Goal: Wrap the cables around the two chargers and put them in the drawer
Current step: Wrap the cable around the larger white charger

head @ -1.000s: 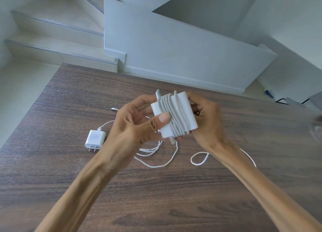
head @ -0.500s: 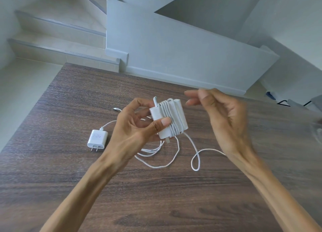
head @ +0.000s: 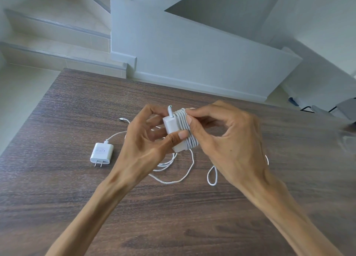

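A large white charger (head: pixel 173 129) is held above the wooden table (head: pixel 77 198), its grey-white cable (head: pixel 185 128) wound round it in several turns. My left hand (head: pixel 146 146) grips the charger, thumb pressed on its front. My right hand (head: pixel 227 140) pinches the wound cable at the charger's right side. The loose rest of this cable (head: pixel 212 176) trails on the table below. A small white charger (head: pixel 100 155) with two prongs lies flat to the left, its thin cable (head: pixel 173 180) uncoiled on the wood. No drawer is in view.
Beyond the table's far edge stand a pale grey stair wall (head: pixel 192 53) and tiled steps (head: pixel 57 44). A dark chair frame (head: pixel 327 107) shows at the far right. The table's left edge (head: pixel 28 119) runs diagonally over a light floor.
My right hand swung out and away from the charger with the cable, then came back over it, laying another turn. The loose cable on the table has grown shorter.
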